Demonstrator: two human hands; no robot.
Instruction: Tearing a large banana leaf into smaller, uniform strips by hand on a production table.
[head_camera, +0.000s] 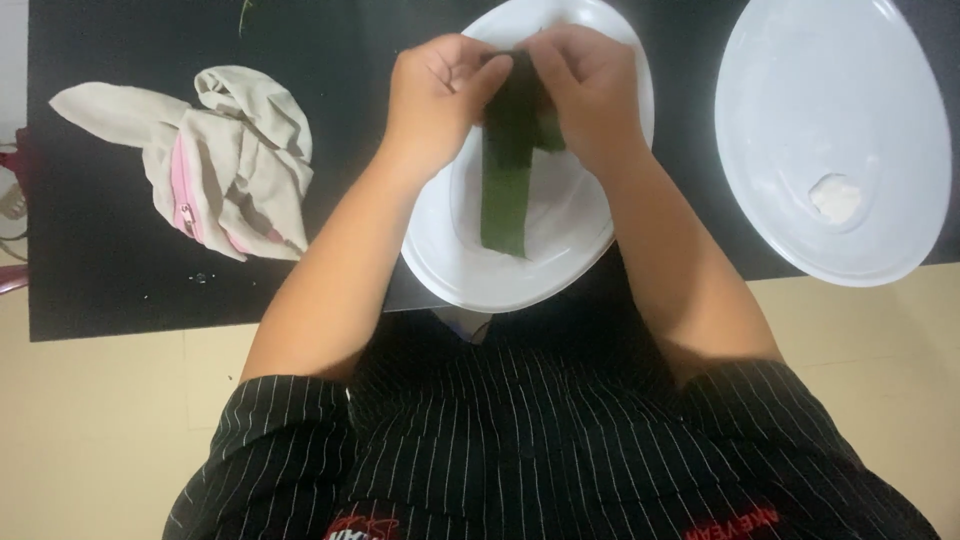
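Both of my hands meet over a white oval plate (470, 270) on a black table. My left hand (435, 95) and my right hand (590, 90) pinch the top of a long dark green leaf strip (505, 190). The strip hangs down from my fingers toward the plate's middle, its lower end cut straight. Part of the leaf is folded between my fingers and hidden there.
A second white oval plate (800, 120) lies at the right with a small white lump (835, 197) in it. A beige cloth pouch with a pink zipper (220, 165) lies crumpled at the left. The black tabletop (100, 280) ends near my lap above a cream floor.
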